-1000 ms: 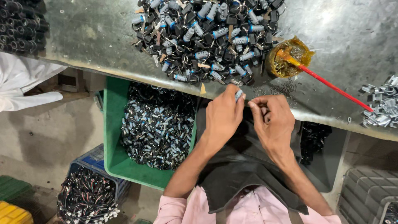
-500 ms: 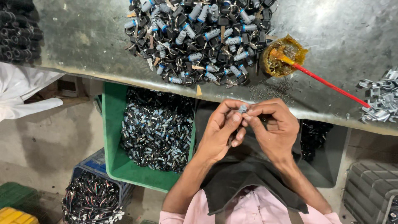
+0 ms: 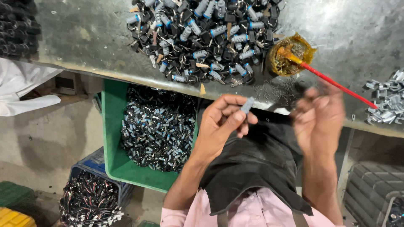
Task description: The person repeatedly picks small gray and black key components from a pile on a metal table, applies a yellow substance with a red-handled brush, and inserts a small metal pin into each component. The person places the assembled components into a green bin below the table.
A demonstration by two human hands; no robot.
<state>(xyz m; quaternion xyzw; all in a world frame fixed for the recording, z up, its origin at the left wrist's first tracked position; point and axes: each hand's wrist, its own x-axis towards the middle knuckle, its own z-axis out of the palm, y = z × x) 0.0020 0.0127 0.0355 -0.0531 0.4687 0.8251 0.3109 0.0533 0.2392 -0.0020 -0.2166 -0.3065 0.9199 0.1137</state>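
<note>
left hand: pinches a small grey cylinder between thumb and fingertips, over the lap, just below the bench edge. cylinder tilted, upper end toward the bench.

right hand: blurred by motion, raised to the bench edge, close under the red stick. cannot tell whether it is closed or holding anything.

change from half a second ago: the two hands were together then, both fingertips meeting on the cylinder in front of the body. now they are well apart; the cylinder stays with the left hand and the right hand has gone off to the right and up. a second ago both hands sat side by side at the bench edge.

on the bench: a pile of black and grey parts, unchanged in place. right of it a small amber dish with the red stick resting in it, its handle running down-right. grey metal pieces at the far right edge.

below the bench: a green bin full of dark and grey parts, left of the left forearm. black cloth over the lap, under both hands. white cloth at far left.
</note>
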